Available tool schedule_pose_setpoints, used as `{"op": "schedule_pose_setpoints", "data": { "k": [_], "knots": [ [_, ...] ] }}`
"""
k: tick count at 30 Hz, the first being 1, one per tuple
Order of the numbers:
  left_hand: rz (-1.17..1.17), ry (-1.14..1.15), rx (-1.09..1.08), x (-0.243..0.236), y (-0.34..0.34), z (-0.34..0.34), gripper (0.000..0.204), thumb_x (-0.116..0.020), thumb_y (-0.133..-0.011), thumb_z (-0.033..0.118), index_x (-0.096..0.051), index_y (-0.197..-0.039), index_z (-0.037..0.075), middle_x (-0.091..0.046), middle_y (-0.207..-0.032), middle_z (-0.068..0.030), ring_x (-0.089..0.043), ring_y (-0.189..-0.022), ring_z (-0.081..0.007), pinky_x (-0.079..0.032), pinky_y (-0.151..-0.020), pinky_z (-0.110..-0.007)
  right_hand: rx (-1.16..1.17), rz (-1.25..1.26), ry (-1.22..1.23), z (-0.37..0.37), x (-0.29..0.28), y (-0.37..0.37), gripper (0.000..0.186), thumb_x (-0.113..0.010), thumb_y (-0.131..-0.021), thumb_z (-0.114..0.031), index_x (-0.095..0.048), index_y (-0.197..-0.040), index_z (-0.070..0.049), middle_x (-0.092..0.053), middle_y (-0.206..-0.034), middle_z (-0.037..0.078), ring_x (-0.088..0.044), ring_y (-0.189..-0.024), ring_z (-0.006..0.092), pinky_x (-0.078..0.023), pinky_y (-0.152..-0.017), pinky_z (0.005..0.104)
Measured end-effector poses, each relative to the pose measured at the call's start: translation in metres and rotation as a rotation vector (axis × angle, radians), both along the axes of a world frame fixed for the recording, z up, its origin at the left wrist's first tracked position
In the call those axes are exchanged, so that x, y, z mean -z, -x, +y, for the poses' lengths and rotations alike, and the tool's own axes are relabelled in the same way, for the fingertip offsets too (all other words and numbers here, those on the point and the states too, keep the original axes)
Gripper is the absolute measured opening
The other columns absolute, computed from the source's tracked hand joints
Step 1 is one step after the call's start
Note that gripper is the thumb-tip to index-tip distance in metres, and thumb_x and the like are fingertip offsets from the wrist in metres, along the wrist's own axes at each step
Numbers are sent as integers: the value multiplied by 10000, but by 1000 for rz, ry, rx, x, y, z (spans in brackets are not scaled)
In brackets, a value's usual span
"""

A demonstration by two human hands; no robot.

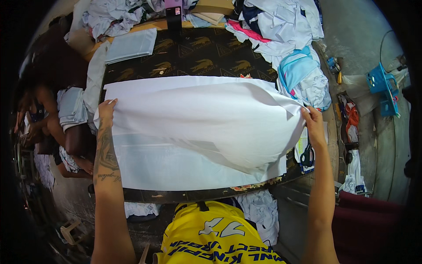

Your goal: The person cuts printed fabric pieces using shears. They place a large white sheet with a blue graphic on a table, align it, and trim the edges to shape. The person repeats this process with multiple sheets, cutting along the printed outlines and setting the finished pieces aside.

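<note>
A large white fabric sheet [198,105] stretches across the dark patterned worktop [189,57], its upper layer raised and rippled toward the right over a paler, smooth layer [189,174] lying flat. My left hand [107,110] pinches the sheet at its upper left edge. My right hand [310,119] grips the lifted right corner, where the cloth bunches into folds. Just below that hand, black-handled scissors [307,156] rest at the right end of the worktop beside a light paper.
Folded pale fabric [131,46] lies at the back left, with heaped garments [277,20] at the back right and light-blue cloth [299,72] on the right. A person [52,114] sits at left near folded cloth. A blue plastic holder [380,90] stands far right.
</note>
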State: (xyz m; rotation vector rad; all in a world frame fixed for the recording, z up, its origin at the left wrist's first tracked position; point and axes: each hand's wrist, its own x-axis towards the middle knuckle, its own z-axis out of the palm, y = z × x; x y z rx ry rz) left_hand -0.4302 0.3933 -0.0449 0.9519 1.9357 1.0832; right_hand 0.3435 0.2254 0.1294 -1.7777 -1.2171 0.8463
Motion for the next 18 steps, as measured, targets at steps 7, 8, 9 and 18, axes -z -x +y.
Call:
{"op": "schedule_pose_setpoints", "data": {
  "k": [7,8,9,18],
  "knots": [
    [323,-2,26,49,-17,73,344,-878,-903,313,-818,-1035,1,-632,-692,-34,-534,-617,-141,-428,-611,-348,168,-187,148,68,94,-3,362,-737,-1058,-345,-677,-909,-21,-499,-721,-52,-423,-648,61,-340,-583,284],
    [388,-23,24,52,-18,81,374,-878,-901,337,-823,-1069,8,-682,-725,-63,-565,-630,-154,-454,-629,-354,226,-254,212,76,105,-4,373,-743,-1053,-346,-671,-902,-12,-500,-721,-45,-429,-651,68,-344,-586,291],
    [403,1,12,54,-19,86,417,-880,-896,354,-820,-1109,1,-717,-774,-83,-584,-643,-174,-472,-644,-360,185,-223,156,84,114,-5,381,-746,-1049,-347,-667,-897,-7,-503,-723,-38,-433,-659,75,-349,-592,299],
    [356,109,23,41,-9,99,509,-885,-895,356,-780,-1251,9,-698,-795,-39,-560,-693,-143,-483,-689,-336,145,-309,263,143,145,-9,404,-743,-1051,-405,-722,-1049,-2,-605,-843,-14,-498,-760,90,-412,-674,288]
  ]
}}
